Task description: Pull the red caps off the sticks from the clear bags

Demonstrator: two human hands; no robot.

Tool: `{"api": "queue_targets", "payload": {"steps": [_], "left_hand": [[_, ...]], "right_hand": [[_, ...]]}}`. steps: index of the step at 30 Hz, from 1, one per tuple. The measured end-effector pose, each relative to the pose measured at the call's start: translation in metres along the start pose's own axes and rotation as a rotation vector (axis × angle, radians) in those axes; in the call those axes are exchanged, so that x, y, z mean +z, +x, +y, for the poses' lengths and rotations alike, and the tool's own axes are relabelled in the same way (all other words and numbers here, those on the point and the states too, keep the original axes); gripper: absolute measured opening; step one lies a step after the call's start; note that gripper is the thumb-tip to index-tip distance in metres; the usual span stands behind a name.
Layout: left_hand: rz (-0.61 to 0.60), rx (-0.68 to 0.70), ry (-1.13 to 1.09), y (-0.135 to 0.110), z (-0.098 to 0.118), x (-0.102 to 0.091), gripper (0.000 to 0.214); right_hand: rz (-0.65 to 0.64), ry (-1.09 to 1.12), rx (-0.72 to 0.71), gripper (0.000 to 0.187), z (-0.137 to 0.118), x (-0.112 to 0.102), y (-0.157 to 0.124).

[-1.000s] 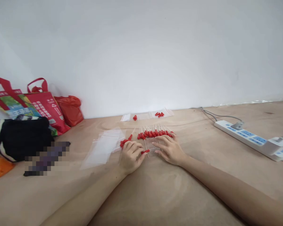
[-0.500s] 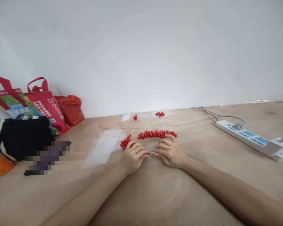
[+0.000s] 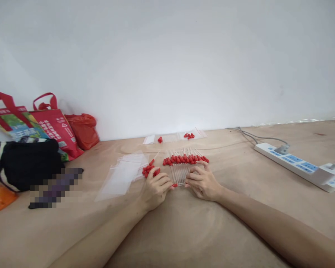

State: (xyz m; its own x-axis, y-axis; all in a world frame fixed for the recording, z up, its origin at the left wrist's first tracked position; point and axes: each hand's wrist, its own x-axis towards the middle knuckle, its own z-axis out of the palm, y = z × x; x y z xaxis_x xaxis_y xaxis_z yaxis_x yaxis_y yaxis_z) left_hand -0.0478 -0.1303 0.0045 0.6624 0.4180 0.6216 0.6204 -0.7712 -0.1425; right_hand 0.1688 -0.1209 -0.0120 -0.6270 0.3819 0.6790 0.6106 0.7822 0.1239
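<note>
Between my hands a thin clear dropper tube (image 3: 181, 184) lies crosswise, with a red rubber bulb (image 3: 175, 185) at its left end. My left hand (image 3: 158, 188) pinches that bulb. My right hand (image 3: 202, 182) is closed on the tube's other end, with its fingertips partly hidden. Just beyond them is a row of bare clear tubes (image 3: 179, 172), side by side, partly covered by the right fingers. A pile of loose red bulbs (image 3: 148, 171) touches the left knuckles. Further back, several droppers with red bulbs (image 3: 184, 159) lie in a row, bulbs towards me.
Clear zip bags (image 3: 123, 173) lie left of the bulbs. At the wall, a filled bag (image 3: 171, 138) shows tubes and red bulbs. A white power strip (image 3: 290, 160) with grey cables stands right. Shopping bags (image 3: 56, 128) and a black cloth item (image 3: 30, 162) sit left.
Both hands have shifted slightly towards me and a little apart at the fingertips. The crosswise tube and its red bulb now show more clearly between them.
</note>
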Motion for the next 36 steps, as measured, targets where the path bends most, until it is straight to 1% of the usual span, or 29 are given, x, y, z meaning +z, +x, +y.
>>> {"api": "queue_targets", "payload": {"steps": [6,9,12,14,16,18,20,22,24,26,28,30,31,33,36], "left_hand": [[0.006,0.016,-0.001,-0.001,0.0,0.0,0.023],[0.027,0.014,-0.018,-0.001,0.001,0.0,0.022],[0.046,0.005,-0.039,-0.005,-0.003,-0.002,0.021],[0.085,-0.045,-0.042,-0.009,-0.01,-0.005,0.02],[0.15,-0.125,-0.05,-0.013,-0.018,-0.008,0.016],[0.206,-0.202,-0.085,-0.015,-0.024,-0.009,0.014],[0.245,-0.266,-0.121,-0.016,-0.028,-0.009,0.015],[0.271,-0.331,-0.116,-0.014,-0.03,-0.008,0.019],[0.272,-0.397,-0.085,-0.012,-0.035,-0.009,0.022],[0.233,-0.484,-0.074,-0.009,-0.043,-0.011,0.025],[0.152,-0.612,-0.096,-0.003,-0.053,-0.014,0.027],[0.022,-0.729,-0.12,0.005,-0.065,-0.017,0.029],[-0.053,-0.763,-0.124,0.009,-0.07,-0.018,0.027],[-0.183,-0.776,-0.103,0.018,-0.077,-0.019,0.022],[-0.324,-0.734,-0.023,0.029,-0.08,-0.017,0.016]], "right_hand": [[0.01,0.021,0.003,0.02,0.0,-0.001,0.0],[0.018,0.031,0.002,0.019,0.0,-0.001,0.0],[0.027,0.048,0.022,0.021,0.004,-0.003,-0.002],[0.062,0.051,0.097,0.023,0.01,-0.005,-0.004],[0.095,0.041,0.219,0.025,0.014,-0.007,-0.006],[0.076,0.025,0.323,0.027,0.016,-0.006,-0.007],[0.029,0.014,0.391,0.027,0.015,-0.003,-0.007],[0.002,-0.001,0.453,0.024,0.014,-0.001,-0.007],[0.002,-0.014,0.506,0.023,0.015,0.001,-0.008],[0.008,-0.021,0.539,0.024,0.017,0.001,-0.009],[0.006,-0.028,0.569,0.024,0.018,0.001,-0.01],[-0.02,-0.045,0.601,0.023,0.018,0.001,-0.01],[-0.043,-0.056,0.613,0.024,0.018,0.001,-0.01],[-0.092,-0.074,0.624,0.024,0.017,0.003,-0.01],[-0.143,-0.091,0.61,0.024,0.015,0.005,-0.009]]}}
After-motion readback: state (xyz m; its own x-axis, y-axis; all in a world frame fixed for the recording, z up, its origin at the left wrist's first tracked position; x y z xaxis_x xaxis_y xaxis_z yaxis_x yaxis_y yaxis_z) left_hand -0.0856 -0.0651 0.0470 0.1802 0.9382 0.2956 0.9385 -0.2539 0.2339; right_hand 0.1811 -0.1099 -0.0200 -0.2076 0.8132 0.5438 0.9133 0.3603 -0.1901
